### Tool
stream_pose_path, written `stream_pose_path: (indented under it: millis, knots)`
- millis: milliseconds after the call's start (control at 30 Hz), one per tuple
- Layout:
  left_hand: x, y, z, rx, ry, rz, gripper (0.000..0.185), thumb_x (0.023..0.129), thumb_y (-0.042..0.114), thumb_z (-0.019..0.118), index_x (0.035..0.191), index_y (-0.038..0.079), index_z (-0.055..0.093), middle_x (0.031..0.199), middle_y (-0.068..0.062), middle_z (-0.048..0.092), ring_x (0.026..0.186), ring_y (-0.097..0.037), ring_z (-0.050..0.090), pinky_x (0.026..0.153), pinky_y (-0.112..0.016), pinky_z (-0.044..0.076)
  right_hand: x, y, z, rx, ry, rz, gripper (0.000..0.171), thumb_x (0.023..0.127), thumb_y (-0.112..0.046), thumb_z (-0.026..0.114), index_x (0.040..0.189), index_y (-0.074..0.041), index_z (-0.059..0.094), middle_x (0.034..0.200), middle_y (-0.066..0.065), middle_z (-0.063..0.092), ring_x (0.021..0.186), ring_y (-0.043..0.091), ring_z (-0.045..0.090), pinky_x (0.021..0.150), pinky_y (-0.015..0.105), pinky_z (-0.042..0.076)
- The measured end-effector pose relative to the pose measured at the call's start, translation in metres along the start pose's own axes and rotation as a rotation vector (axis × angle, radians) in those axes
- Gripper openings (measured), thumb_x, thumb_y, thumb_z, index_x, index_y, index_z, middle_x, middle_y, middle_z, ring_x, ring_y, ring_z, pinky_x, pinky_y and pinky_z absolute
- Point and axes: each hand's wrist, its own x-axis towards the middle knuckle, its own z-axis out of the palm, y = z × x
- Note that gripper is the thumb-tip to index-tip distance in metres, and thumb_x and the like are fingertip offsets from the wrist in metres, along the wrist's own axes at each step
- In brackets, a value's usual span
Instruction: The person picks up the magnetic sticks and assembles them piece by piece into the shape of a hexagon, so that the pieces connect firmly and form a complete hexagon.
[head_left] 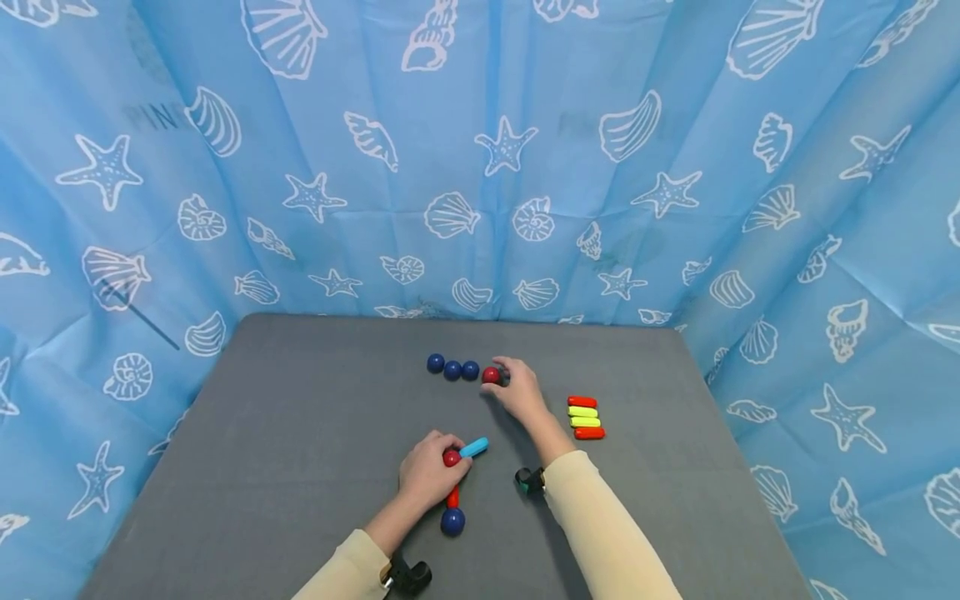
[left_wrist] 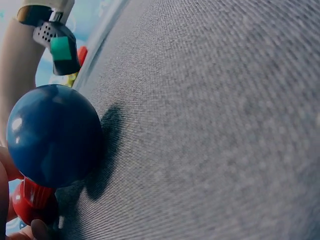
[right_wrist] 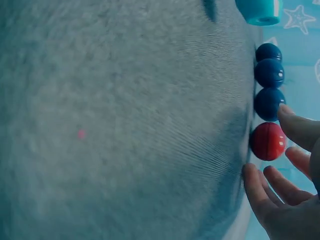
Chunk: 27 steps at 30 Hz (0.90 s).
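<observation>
My left hand grips a red ball over the grey table. From that ball a light blue rod sticks out to the upper right, and a red rod runs down to a dark blue ball. The blue ball looms large in the left wrist view, with the red rod and red ball partly behind it. Farther back, my right hand reaches round another red ball with thumb and fingers spread; gaps show between them and the ball in the right wrist view.
Three dark blue balls stand in a row left of the far red ball. To the right lie stacked side by side two red rods and two yellow rods. A blue shell-patterned curtain hangs behind the grey table.
</observation>
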Motion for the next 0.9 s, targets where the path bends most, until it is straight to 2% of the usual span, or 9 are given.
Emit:
stream_pose_path:
  millis: [133, 267, 567, 900]
  knots:
    - [0.000, 0.000, 0.000, 0.002, 0.003, -0.008, 0.021, 0.084, 0.040, 0.077, 0.098, 0.024, 0.074, 0.089, 0.006, 0.058, 0.070, -0.011, 0.051, 0.062, -0.030, 0.040, 0.003, 0.000, 0.005, -0.041, -0.018, 0.013, 0.055, 0.083, -0.021, 0.084, 0.132, -0.005, 0.064, 0.126, 0.018, 0.065, 0.114, 0.033, 0.062, 0.101, 0.048, 0.047]
    - [0.000, 0.000, 0.000, -0.001, 0.005, -0.009, 0.022, 0.084, 0.039, 0.077, 0.099, 0.024, 0.074, 0.089, 0.005, 0.058, 0.069, -0.011, 0.051, 0.061, -0.029, 0.040, 0.003, -0.001, 0.008, -0.063, -0.011, 0.034, 0.045, 0.086, -0.019, 0.081, 0.127, -0.006, 0.067, 0.122, 0.017, 0.066, 0.113, 0.032, 0.062, 0.099, 0.048, 0.049]
    - [0.000, 0.000, 0.002, 0.007, 0.012, -0.009, 0.023, 0.084, 0.040, 0.077, 0.100, 0.024, 0.074, 0.090, 0.006, 0.059, 0.070, -0.010, 0.051, 0.061, -0.028, 0.039, -0.001, 0.000, 0.005, -0.058, -0.010, 0.051, 0.034, 0.088, -0.016, 0.079, 0.119, -0.006, 0.069, 0.114, 0.014, 0.070, 0.103, 0.028, 0.065, 0.093, 0.045, 0.052]
    - [0.000, 0.001, 0.002, 0.005, 0.009, -0.006, 0.024, 0.084, 0.039, 0.078, 0.101, 0.023, 0.074, 0.090, 0.006, 0.059, 0.073, -0.010, 0.052, 0.063, -0.028, 0.040, -0.024, -0.005, -0.007, 0.018, 0.015, 0.012, 0.037, 0.088, -0.017, 0.079, 0.122, -0.008, 0.069, 0.114, 0.011, 0.072, 0.103, 0.027, 0.067, 0.092, 0.045, 0.054]
